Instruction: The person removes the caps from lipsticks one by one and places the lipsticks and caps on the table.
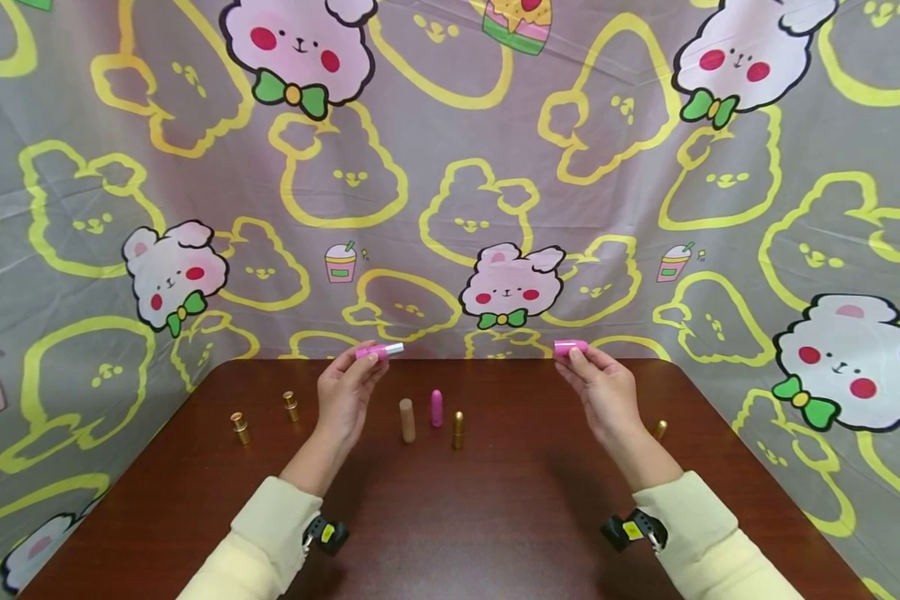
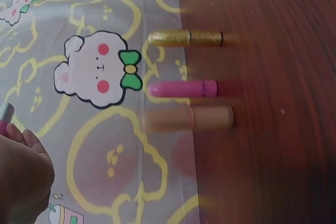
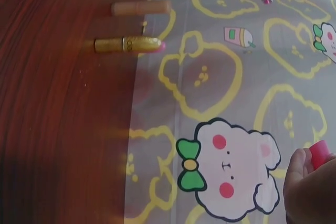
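Note:
My left hand (image 1: 342, 396) holds a pink lipstick (image 1: 373, 352) by its base, up above the far part of the table. Its silver inner tube (image 1: 394, 348) is bare and points right, and a bit of pink shows at its end (image 3: 267, 1) in the right wrist view. Off to the right, at about the same height, my right hand (image 1: 607, 393) pinches a pink lipstick cap (image 1: 569, 347) between thumb and fingers. A wide gap separates the two hands. In the left wrist view, the left hand (image 2: 26, 177) appears only at the edge.
Between the hands, a beige tube (image 1: 407, 421), a pink lipstick (image 1: 437, 408) and a gold lipstick (image 1: 458, 430) stand upright on the brown table (image 1: 495, 517). Two gold tubes (image 1: 241, 428) stand at left. Another gold piece (image 1: 660, 429) is partly behind the right wrist. A patterned curtain (image 1: 495, 200) hangs behind.

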`<act>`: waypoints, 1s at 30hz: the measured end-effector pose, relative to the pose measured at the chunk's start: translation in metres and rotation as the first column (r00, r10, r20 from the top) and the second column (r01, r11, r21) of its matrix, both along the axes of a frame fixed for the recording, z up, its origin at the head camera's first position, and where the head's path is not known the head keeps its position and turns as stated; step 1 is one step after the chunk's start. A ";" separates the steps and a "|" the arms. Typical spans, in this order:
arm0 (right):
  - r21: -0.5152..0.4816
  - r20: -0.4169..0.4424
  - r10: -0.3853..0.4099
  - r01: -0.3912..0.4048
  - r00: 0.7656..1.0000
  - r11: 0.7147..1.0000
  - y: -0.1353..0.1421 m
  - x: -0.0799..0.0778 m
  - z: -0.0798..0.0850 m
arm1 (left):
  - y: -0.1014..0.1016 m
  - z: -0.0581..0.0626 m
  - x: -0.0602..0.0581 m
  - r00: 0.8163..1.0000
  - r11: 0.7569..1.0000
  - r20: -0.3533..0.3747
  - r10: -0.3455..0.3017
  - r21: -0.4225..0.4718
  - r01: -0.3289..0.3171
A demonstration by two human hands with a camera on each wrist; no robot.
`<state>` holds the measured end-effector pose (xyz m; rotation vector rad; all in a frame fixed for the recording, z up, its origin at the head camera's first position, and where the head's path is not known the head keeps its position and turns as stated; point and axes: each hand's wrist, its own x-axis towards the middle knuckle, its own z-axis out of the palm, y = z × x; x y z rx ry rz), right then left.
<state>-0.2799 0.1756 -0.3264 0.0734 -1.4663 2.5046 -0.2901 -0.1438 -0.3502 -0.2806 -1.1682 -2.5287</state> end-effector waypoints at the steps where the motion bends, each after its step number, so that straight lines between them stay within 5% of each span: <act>1: -0.001 0.004 -0.004 0.004 1.000 1.000 0.002 0.000 0.000 | -0.002 -0.001 0.000 1.000 1.000 0.001 0.005 -0.003 -0.005; 13: 0.072 -0.051 -0.012 0.016 0.999 0.997 0.029 0.002 -0.001 | -0.032 -0.007 0.004 0.993 0.989 -0.013 0.113 -0.097 -0.114; 21: 0.135 -0.093 -0.032 0.044 0.995 0.990 0.052 0.003 -0.005 | -0.051 -0.012 0.005 0.969 0.938 -0.020 0.247 -0.245 -0.244; 30: 0.171 -0.070 -0.085 0.096 0.994 0.981 0.073 0.005 -0.007 | -0.066 -0.017 0.006 0.944 0.891 -0.025 0.330 -0.321 -0.320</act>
